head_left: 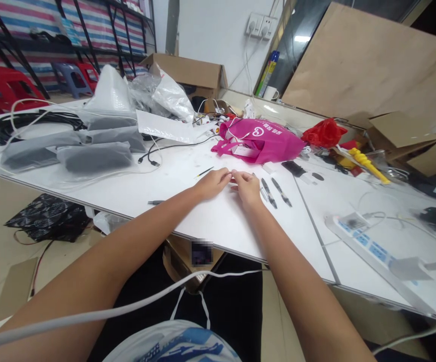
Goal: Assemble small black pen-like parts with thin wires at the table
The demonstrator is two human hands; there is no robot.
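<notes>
Over the white table, my left hand [214, 183] and my right hand [247, 187] meet fingertip to fingertip. Both are closed in a pinch; whatever small thing lies between them is too hidden to name. Just right of my right hand lie two dark pens [269, 193] [281, 192], with a thinner silvery piece [263, 194] beside them. Beyond my left wrist is a thin pen refill [204, 172] with a yellowish end. A dark pen barrel [156, 202] rests near the table's front edge, partly behind my left forearm.
A pink bag [266, 142] lies beyond my hands. Grey wrapped packages [94, 157] and a black cable coil [32, 125] sit at the left. Cable plugs [150, 160] lie nearer. On the right are a power strip [364, 244] and cartons [402, 133]. A white cable [127, 307] crosses my lap.
</notes>
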